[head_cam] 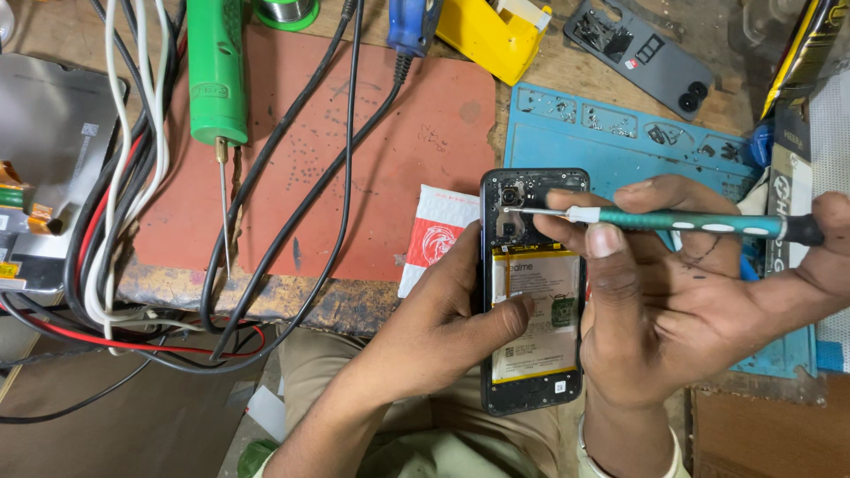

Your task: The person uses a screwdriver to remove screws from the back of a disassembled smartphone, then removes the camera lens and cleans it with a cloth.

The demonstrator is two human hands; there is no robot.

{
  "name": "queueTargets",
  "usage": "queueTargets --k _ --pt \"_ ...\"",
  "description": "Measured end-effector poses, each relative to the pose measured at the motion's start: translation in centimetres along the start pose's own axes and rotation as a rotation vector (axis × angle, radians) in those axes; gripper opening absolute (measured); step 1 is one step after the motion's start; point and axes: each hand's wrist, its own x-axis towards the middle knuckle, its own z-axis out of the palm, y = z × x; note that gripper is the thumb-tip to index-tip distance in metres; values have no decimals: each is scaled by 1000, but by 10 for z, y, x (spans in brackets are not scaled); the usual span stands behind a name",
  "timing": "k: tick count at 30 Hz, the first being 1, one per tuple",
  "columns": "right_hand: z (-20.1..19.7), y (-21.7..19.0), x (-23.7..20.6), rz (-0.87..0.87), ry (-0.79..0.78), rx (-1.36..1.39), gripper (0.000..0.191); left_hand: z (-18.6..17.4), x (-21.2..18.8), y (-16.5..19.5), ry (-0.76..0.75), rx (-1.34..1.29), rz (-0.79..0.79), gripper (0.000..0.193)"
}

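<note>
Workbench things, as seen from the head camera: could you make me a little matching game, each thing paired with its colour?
Things:
1. screwdriver held in the right hand
2. soldering iron handle
3. tape dispenser
4. mat under the cables

Colours:
A. yellow
B. reddish brown
C. teal with white marks
D. bright green

Pairs: 1-C, 2-D, 3-A, 4-B.

The left hand grips the opened phone while the screwdriver tip touches its upper part.
</note>
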Motion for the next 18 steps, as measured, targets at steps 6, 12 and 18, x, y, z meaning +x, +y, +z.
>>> queueTargets --k 6,12,18 --pt "-19 13 -6 -191 -244 -285 80 0 1 -1 -1 18 -13 73" --pt "-27 18 -10 -240 -288 -341 76 -1 0 1 -5 55 1 72" --pt "-21 15 -4 -141 -210 -224 80 0 0 1 -13 18 -17 72"
